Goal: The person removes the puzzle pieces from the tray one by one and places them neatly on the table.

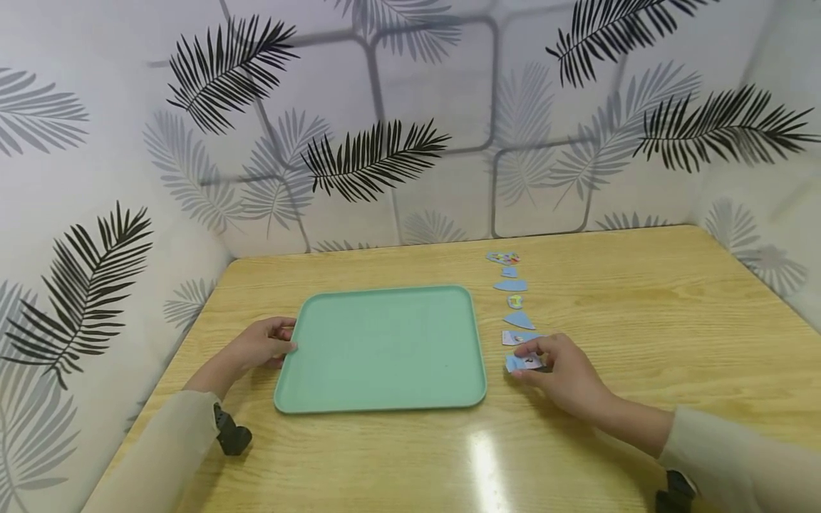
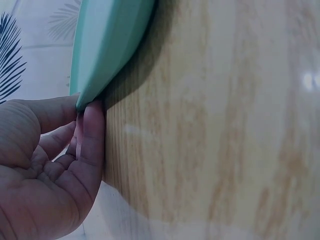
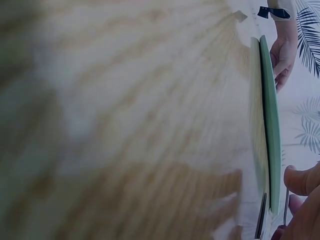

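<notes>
A mint-green tray point(image 1: 381, 349) lies flat on the wooden table. My left hand point(image 1: 261, 343) pinches its left rim, thumb on top and fingers beneath, as the left wrist view shows with the hand point(image 2: 55, 155) at the tray edge point(image 2: 107, 55). To the right of the tray, my right hand point(image 1: 564, 370) pinches a thin light-blue printed puzzle-like piece point(image 1: 521, 362) between thumb and fingers. In the right wrist view that piece point(image 3: 286, 207) appears edge-on, with the thumb point(image 3: 300, 180) against it. My right fingers cover part of its right end.
Several flat pieces form a column beyond my right hand: a blue-and-white strip point(image 1: 516, 337), a blue wedge point(image 1: 519, 320), a small yellow-printed piece point(image 1: 515, 301), a blue piece point(image 1: 511, 286) and a colourful one point(image 1: 504, 257). A leaf-patterned wall point(image 1: 436, 192) bounds the table point(image 1: 616, 299).
</notes>
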Motion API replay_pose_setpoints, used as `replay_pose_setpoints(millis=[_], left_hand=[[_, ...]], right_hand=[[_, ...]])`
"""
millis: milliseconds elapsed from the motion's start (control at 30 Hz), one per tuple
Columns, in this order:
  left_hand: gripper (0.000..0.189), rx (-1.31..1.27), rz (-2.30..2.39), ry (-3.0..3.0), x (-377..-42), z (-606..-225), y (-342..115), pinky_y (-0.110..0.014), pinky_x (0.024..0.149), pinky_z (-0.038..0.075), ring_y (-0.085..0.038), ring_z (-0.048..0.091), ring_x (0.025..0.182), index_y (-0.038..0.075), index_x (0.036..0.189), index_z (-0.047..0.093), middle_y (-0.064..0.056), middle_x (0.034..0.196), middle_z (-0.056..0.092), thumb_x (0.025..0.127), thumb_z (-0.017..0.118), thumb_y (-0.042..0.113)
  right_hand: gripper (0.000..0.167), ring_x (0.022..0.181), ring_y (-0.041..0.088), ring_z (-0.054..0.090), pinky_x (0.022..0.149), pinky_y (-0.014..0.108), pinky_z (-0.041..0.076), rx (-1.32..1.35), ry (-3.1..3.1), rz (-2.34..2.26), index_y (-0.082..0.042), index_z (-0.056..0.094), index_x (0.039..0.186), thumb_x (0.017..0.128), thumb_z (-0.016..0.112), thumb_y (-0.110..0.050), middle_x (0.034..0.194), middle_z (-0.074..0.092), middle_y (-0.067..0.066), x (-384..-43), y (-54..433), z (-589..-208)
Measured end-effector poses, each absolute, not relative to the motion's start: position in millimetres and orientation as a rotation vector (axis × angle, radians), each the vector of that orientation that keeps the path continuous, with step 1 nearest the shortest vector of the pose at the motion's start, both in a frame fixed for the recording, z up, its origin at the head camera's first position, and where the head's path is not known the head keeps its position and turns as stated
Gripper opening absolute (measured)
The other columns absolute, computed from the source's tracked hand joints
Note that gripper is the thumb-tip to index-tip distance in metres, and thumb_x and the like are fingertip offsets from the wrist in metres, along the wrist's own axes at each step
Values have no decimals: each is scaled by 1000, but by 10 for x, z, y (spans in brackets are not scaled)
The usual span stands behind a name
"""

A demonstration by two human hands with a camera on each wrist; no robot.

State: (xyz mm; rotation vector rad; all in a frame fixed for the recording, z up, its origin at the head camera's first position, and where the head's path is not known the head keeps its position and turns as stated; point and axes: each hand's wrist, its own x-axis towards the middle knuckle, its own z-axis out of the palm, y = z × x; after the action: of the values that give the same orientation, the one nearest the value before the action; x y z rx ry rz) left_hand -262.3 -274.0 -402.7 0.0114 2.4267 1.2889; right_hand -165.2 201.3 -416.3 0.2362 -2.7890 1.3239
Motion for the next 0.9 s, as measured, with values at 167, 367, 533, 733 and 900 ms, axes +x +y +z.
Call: replay_pose_setpoints(millis=[167, 367, 533, 733, 900], left_hand=[[53, 10, 1288, 2429, -2625, -4030, -2744, -31, 72, 52, -21, 49, 94, -3, 145, 38, -14, 111, 47, 96, 58, 3], [52, 16, 1289, 2426, -2623, -4029, -2743, -31, 72, 52, -21, 50, 94, -3, 145, 38, -14, 111, 47, 96, 58, 3], [53, 20, 1276, 2435, -2622, -4012, -2737, -31, 72, 52, -21, 49, 94, -2, 145, 38, -13, 110, 47, 97, 58, 4], [54, 14, 1265, 2438, -2617, -4005, -2723, -32, 73, 52, -22, 49, 96, -2, 146, 37, -13, 110, 47, 97, 59, 5], [54, 13, 1269, 2427, -2606, -4015, -2717, -33, 74, 52, -23, 50, 97, -3, 146, 36, -14, 111, 48, 97, 58, 4]], right_hand=[[24, 77, 20, 42, 59, 27, 40, 242, -2796, 1327, -6, 71, 100, 80, 80, -14, 90, 50, 8, -1600, 2040, -4177], [26, 76, 20, 43, 57, 27, 41, 252, -2820, 1299, -5, 71, 102, 79, 81, -14, 88, 48, 8, -1536, 2095, -4185], [27, 77, 20, 44, 59, 27, 41, 240, -2821, 1305, -4, 72, 102, 78, 81, -15, 89, 50, 8, -1493, 2125, -4186], [25, 76, 19, 44, 61, 28, 39, 226, -2824, 1304, -7, 73, 100, 78, 82, -16, 90, 50, 7, -1475, 2133, -4248], [25, 76, 18, 43, 61, 28, 38, 241, -2818, 1261, -8, 73, 98, 77, 83, -17, 91, 51, 6, -1457, 2130, -4274]])
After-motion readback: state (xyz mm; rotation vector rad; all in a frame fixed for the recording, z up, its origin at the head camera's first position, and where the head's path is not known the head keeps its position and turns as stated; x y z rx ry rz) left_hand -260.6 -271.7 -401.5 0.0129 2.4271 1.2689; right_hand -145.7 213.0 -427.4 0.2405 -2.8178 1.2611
